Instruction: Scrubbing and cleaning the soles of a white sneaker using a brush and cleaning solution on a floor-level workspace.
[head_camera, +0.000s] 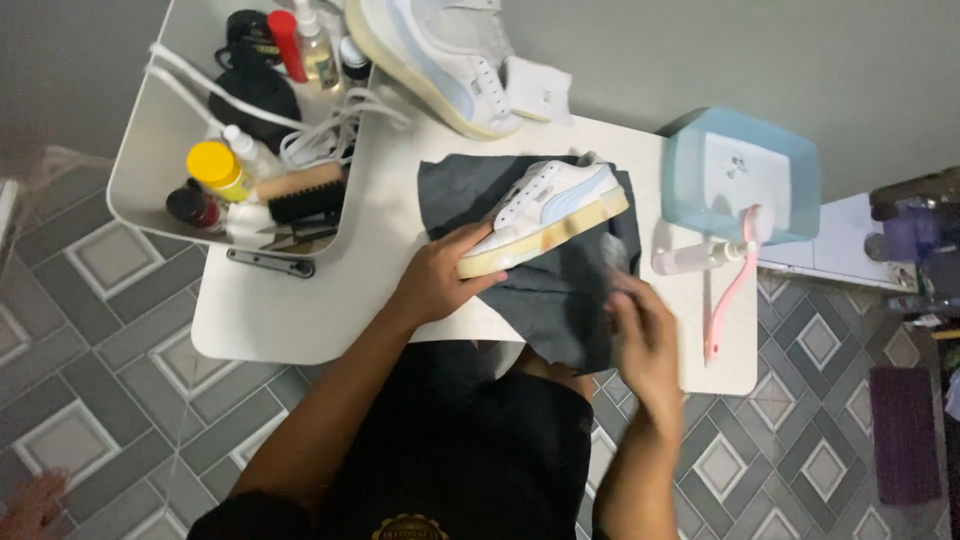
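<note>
A white sneaker with a pale blue stripe and a yellowed sole lies on its side on a dark grey cloth spread over the white table. My left hand grips the sneaker at its heel end. Blurred by motion, my right hand rests on the cloth's near right part, fingers bunched in the fabric just below the shoe.
A second white sneaker lies at the table's far edge. A white tray at left holds bottles, a brush and white laces. At right stand a blue tub, a small bottle and a pink toothbrush.
</note>
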